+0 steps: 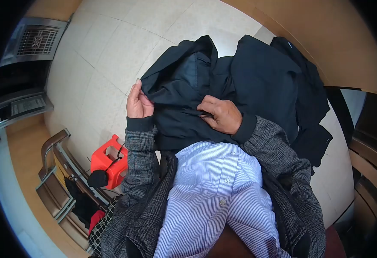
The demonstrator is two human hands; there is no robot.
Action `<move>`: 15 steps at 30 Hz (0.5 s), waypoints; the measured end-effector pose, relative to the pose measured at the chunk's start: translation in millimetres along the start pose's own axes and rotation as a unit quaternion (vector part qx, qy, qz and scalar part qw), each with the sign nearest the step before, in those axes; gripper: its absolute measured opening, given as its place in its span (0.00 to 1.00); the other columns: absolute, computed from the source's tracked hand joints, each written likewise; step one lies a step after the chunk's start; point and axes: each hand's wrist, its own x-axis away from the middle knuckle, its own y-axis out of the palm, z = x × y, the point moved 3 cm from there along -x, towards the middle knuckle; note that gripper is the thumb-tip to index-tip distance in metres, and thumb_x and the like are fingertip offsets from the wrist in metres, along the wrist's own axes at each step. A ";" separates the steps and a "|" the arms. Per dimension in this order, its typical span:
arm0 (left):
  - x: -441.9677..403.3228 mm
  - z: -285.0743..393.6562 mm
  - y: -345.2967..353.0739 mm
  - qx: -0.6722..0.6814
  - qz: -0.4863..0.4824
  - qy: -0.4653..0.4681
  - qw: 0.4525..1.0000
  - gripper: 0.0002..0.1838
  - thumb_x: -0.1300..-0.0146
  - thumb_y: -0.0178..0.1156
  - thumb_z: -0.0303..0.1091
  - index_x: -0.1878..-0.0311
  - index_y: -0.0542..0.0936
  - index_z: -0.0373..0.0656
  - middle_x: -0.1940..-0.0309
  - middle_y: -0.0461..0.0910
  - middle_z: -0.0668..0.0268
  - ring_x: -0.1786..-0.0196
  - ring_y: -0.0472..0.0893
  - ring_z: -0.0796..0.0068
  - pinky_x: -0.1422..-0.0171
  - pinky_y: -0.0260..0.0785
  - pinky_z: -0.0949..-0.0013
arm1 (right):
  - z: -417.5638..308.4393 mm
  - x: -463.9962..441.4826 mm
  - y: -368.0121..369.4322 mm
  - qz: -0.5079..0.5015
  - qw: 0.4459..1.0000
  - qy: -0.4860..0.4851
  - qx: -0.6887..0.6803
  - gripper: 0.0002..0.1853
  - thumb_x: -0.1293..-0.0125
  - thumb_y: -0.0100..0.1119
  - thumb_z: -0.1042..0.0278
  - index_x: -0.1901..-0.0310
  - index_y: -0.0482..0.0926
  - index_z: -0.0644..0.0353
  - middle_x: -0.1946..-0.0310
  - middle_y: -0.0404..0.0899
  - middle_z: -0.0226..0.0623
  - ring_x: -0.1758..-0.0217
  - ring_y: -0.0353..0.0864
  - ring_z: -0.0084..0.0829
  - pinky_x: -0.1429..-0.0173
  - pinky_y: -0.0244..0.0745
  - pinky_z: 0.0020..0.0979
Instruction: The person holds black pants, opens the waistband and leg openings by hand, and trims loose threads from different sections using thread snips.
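Observation:
A large dark garment is spread over the lap and out in front, with its inner lining showing near the middle. At the garment's left edge, my left hand holds the cloth between thumb and fingers. My right hand pinches a fold of the same dark cloth near the centre, its fingers curled. What lies under the right fingertips is too small to make out. Both forearms are in grey checked sleeves, above a blue-striped shirt.
On the left, a red plastic stool stands on the tiled floor, with a small black item hanging by it. A metal-framed chair is at the lower left. A wooden panel runs along the right.

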 end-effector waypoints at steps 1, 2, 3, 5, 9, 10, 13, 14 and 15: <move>0.6 0.5 0.7 0.000 -0.001 0.000 1.000 0.07 0.28 0.51 0.29 0.58 0.76 0.37 0.59 0.83 0.59 0.60 0.85 0.73 0.53 0.78 0.76 | 0.0 -0.4 -0.7 0.001 1.000 -0.001 0.000 0.13 0.48 0.64 0.81 0.59 0.79 0.62 0.63 0.76 0.32 0.73 0.76 0.34 0.64 0.72 0.28; 1.8 1.0 1.2 -0.003 0.002 0.001 1.000 0.06 0.28 0.52 0.29 0.58 0.76 0.37 0.59 0.83 0.59 0.60 0.84 0.73 0.53 0.78 0.77 | 0.4 -0.8 -1.6 -0.001 1.000 0.004 -0.009 0.12 0.47 0.64 0.80 0.59 0.79 0.63 0.63 0.76 0.32 0.73 0.76 0.34 0.64 0.72 0.28; 3.4 1.5 1.6 -0.006 0.006 0.001 1.000 0.06 0.28 0.52 0.29 0.58 0.76 0.37 0.59 0.83 0.60 0.60 0.84 0.74 0.53 0.77 0.77 | 0.7 -1.1 -2.7 -0.003 1.000 0.009 -0.019 0.12 0.47 0.65 0.80 0.59 0.80 0.63 0.63 0.76 0.33 0.72 0.76 0.33 0.64 0.72 0.28; 6.3 2.1 0.8 -0.012 0.015 0.000 1.000 0.06 0.28 0.52 0.28 0.58 0.76 0.36 0.59 0.82 0.60 0.60 0.83 0.75 0.53 0.76 0.79 | 1.0 -1.3 -3.8 -0.007 0.999 0.019 -0.039 0.11 0.46 0.65 0.79 0.60 0.80 0.63 0.64 0.77 0.33 0.72 0.76 0.33 0.63 0.73 0.28; 4.7 3.8 -9.6 -0.020 -0.011 -0.012 1.000 0.06 0.28 0.52 0.28 0.59 0.75 0.37 0.60 0.82 0.61 0.60 0.83 0.76 0.53 0.76 0.79 | -7.8 -10.2 -22.2 -0.055 0.991 0.063 -0.106 0.10 0.44 0.66 0.75 0.60 0.80 0.64 0.66 0.77 0.34 0.71 0.76 0.32 0.63 0.73 0.28; 4.4 3.3 -11.9 -0.023 -0.020 -0.016 0.999 0.05 0.28 0.52 0.28 0.59 0.75 0.37 0.60 0.82 0.61 0.60 0.83 0.77 0.53 0.76 0.79 | -8.5 -12.3 -25.4 -0.070 0.986 0.078 -0.127 0.10 0.43 0.67 0.74 0.60 0.80 0.64 0.66 0.77 0.34 0.71 0.76 0.32 0.62 0.73 0.28; 8.8 3.9 -4.9 -0.030 -0.013 -0.016 0.999 0.05 0.28 0.53 0.28 0.58 0.75 0.37 0.60 0.82 0.61 0.61 0.83 0.77 0.54 0.76 0.79 | -5.9 -26.0 -38.9 -0.037 0.987 0.080 -0.138 0.11 0.41 0.68 0.69 0.60 0.80 0.64 0.67 0.78 0.36 0.70 0.75 0.31 0.62 0.73 0.28; 11.1 4.2 -2.3 -0.034 -0.009 -0.015 0.999 0.05 0.29 0.53 0.28 0.58 0.75 0.37 0.60 0.82 0.60 0.62 0.83 0.78 0.54 0.76 0.79 | -7.5 -32.9 -49.6 0.037 0.990 0.104 -0.089 0.11 0.42 0.68 0.69 0.60 0.80 0.64 0.67 0.78 0.36 0.70 0.75 0.31 0.63 0.73 0.27; 12.6 4.5 -0.5 -0.038 -0.004 -0.014 0.999 0.05 0.29 0.53 0.28 0.58 0.75 0.37 0.60 0.82 0.60 0.62 0.83 0.78 0.54 0.76 0.79 | -6.3 -37.9 -58.5 0.111 0.985 0.126 -0.039 0.11 0.42 0.68 0.68 0.61 0.80 0.63 0.67 0.78 0.36 0.70 0.75 0.30 0.63 0.72 0.27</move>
